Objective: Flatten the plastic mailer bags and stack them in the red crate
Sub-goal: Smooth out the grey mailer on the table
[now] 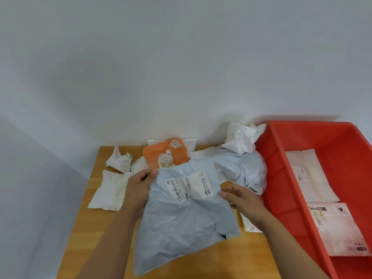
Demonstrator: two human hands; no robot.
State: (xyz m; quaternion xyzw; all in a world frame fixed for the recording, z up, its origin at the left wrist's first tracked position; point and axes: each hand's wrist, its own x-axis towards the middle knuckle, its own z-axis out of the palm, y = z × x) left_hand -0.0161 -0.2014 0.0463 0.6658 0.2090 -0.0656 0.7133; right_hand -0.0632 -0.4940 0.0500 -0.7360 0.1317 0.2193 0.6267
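Observation:
A pale blue-grey mailer bag (181, 222) with white shipping labels hangs over the middle of the wooden table (90, 228). My left hand (138, 188) pinches its upper left edge with thumb on top. Gripping the bag's right edge is my right hand (241, 200). To the right stands the red crate (281, 198), with two flat white mailers (314, 178) (338, 230) lying in it. Crumpled bags lie behind: an orange one (167, 153), a grey one (245, 170) and a white one (241, 138).
Several crumpled white bags (108, 192) (120, 160) lie at the table's left side. Another flat white piece (249, 223) peeks out under my right wrist, beside the crate. A plain white wall rises right behind the table.

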